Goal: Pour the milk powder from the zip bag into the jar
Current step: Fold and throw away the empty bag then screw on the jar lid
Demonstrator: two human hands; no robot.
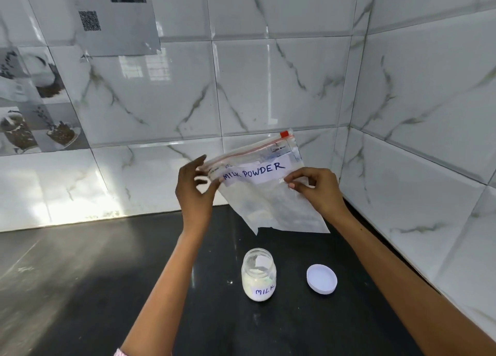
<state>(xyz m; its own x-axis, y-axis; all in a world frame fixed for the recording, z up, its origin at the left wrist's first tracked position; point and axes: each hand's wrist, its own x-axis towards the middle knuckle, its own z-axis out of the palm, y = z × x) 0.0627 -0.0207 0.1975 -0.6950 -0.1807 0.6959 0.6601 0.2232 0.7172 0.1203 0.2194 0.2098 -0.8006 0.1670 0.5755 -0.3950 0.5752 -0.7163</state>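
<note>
Head view, looking down at a dark countertop [80, 275] set in a corner of white marbled wall tiles [268, 87].

The zip bag [268, 194] is held in the air above the counter, tilted, its red zip edge running up to the right with a red slider tab [284, 133] at the upper right corner. A white label on the bag reads "MILK POWDER". The bag looks flat and slack; whitish film shows through the plastic, but how much powder is left inside cannot be told. Whether the zip is open or closed is also unclear.

The left hand [193, 191] is at the bag's left end, near the zip. Its thumb and fingers are bent toward the edge and seem to pinch it, though the exact contact is partly hidden by the hand itself. The right hand [316, 189] pinches the right side of the bag below the label, thumb and forefinger closed on the plastic, other fingers curled.

The jar [258, 274] stands upright on the counter below the bag, between the 2 forearms. It is open-topped, marked "MILK", and holds white powder in its lower part. The white lid [321, 278] lies flat on the counter to the right of the jar, apart from it.

A printed sheet with a QR code [115, 17] is taped to the wall at upper left. Picture tiles [32, 100] fill the far left wall.
</note>
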